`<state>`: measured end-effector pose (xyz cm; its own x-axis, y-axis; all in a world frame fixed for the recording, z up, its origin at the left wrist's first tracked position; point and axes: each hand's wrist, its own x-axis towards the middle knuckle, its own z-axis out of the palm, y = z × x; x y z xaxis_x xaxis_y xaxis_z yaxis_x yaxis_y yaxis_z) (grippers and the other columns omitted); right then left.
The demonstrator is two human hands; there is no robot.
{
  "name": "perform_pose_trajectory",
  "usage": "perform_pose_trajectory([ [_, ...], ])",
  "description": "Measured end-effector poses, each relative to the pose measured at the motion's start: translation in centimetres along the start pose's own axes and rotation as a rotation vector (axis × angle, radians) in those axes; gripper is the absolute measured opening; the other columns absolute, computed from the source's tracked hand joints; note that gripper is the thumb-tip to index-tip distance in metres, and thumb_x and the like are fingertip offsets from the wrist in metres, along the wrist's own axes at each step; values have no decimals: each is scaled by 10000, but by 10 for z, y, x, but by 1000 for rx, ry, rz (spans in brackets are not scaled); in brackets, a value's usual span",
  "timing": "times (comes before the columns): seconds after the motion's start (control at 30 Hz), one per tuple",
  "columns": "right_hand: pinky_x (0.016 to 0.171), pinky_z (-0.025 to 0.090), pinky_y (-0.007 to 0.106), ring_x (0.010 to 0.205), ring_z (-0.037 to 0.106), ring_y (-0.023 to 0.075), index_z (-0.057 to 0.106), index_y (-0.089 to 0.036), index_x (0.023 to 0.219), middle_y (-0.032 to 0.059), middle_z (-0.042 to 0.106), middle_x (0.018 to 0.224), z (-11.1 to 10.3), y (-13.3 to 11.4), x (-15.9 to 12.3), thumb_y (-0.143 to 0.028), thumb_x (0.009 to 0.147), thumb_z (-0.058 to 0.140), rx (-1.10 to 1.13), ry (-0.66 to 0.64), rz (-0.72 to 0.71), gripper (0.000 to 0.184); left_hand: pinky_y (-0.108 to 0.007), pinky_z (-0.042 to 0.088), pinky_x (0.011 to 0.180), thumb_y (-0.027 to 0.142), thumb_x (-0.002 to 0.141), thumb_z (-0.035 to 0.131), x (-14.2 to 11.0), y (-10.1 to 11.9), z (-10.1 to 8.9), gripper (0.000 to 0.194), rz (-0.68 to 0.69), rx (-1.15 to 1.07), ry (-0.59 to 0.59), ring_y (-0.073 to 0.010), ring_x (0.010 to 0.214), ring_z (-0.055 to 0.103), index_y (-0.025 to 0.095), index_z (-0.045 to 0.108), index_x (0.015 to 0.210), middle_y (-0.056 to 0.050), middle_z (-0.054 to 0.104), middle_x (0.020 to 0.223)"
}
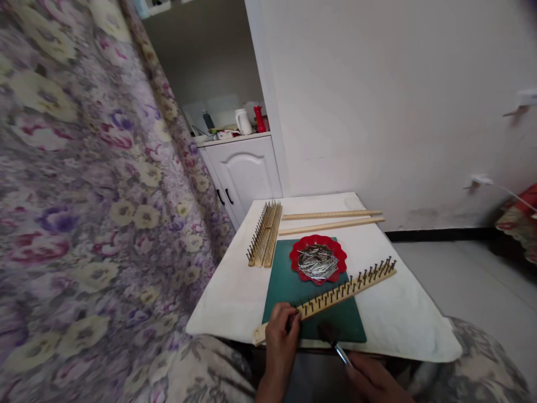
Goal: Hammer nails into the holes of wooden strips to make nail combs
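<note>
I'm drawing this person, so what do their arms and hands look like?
Both hands are bare, with no gloves. The left hand has slim fingers, and its forearm shows no sleeve, watch or bracelet. The right hand is dim and blurry, so I can't tell small details there.

We've got our left hand (282, 329) kinda curled up front, our right hand (371, 376) gripping lower down.
</note>
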<state>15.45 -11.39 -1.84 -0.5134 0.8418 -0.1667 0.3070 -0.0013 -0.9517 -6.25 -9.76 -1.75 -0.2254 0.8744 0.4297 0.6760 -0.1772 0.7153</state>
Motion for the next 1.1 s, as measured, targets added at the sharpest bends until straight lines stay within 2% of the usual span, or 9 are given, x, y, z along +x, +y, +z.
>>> perform_pose_trajectory([
  [0.13, 742, 419, 294, 787, 544, 210, 542, -195, 750, 11, 558, 725, -3, -31, 9, -517, 844, 402, -18, -9, -28, 362, -242, 445, 633, 237, 841, 485, 0, 1, -1, 163, -10, -23, -18, -148, 719, 549, 182, 584, 724, -34, 554, 768],
  [0.27, 585, 397, 244, 606, 491, 148, 457, -210, 678, -43, 467, 594, 1, -65, 26, -453, 875, 375, -31, -55, -90, 324, -255, 448, 644, 225, 825, 491, -1, 0, -1, 145, -24, -28, -20, -155, 726, 548, 187, 580, 717, -32, 556, 768],
  [0.37, 548, 379, 230, 524, 473, 128, 410, -226, 662, -70, 438, 514, 9, -72, 35, -426, 894, 359, -44, -64, -121, 311, -243, 437, 631, 199, 812, 485, -1, -1, 0, 152, -30, -25, -20, -146, 708, 535, 186, 539, 670, -20, 536, 740],
  [0.5, 548, 380, 232, 537, 494, 136, 388, -235, 635, -60, 470, 525, 15, -68, 39, -445, 880, 380, -80, -58, -94, 323, -230, 425, 614, 172, 797, 476, 0, -3, 0, 175, -30, -26, -21, -136, 677, 516, 188, 490, 623, -6, 503, 698],
  [0.67, 550, 367, 229, 552, 477, 133, 379, -231, 646, -61, 451, 550, 14, -69, 39, -415, 884, 363, -69, -59, -88, 302, -238, 430, 639, 193, 809, 488, -1, -7, -1, 147, -23, -30, -34, -142, 710, 534, 186, 515, 664, -13, 530, 744],
  [0.87, 613, 364, 246, 669, 472, 150, 397, -218, 664, -33, 459, 666, 12, -63, 34, -395, 875, 367, -157, -51, -126, 276, -239, 444, 624, 192, 814, 459, 2, -8, -2, 174, -11, -14, -52, -149, 695, 543, 188, 550, 666, -20, 547, 726],
  [1.0, 655, 409, 259, 687, 511, 171, 506, -204, 718, -10, 536, 686, 3, -40, 19, -430, 864, 378, -146, -75, -108, 298, -269, 482, 681, 259, 833, 485, 1, -11, -9, 156, -1, 1, -91, -171, 769, 579, 197, 620, 785, -53, 589, 819],
  [1.03, 720, 417, 272, 747, 533, 188, 558, -199, 775, 7, 586, 737, 0, -32, 16, -442, 862, 387, -136, -55, -111, 309, -273, 487, 691, 281, 835, 496, 1, -12, -12, 157, 1, 8, -98, -176, 780, 586, 201, 628, 805, -58, 596, 831],
  [1.1, 703, 440, 289, 734, 568, 210, 622, -181, 839, 37, 641, 750, -4, -14, 12, -514, 854, 365, -140, -65, -94, 421, -267, 492, 694, 324, 834, 516, 1, -13, -21, 169, 2, 17, -111, -177, 782, 594, 208, 636, 806, -57, 607, 836],
])
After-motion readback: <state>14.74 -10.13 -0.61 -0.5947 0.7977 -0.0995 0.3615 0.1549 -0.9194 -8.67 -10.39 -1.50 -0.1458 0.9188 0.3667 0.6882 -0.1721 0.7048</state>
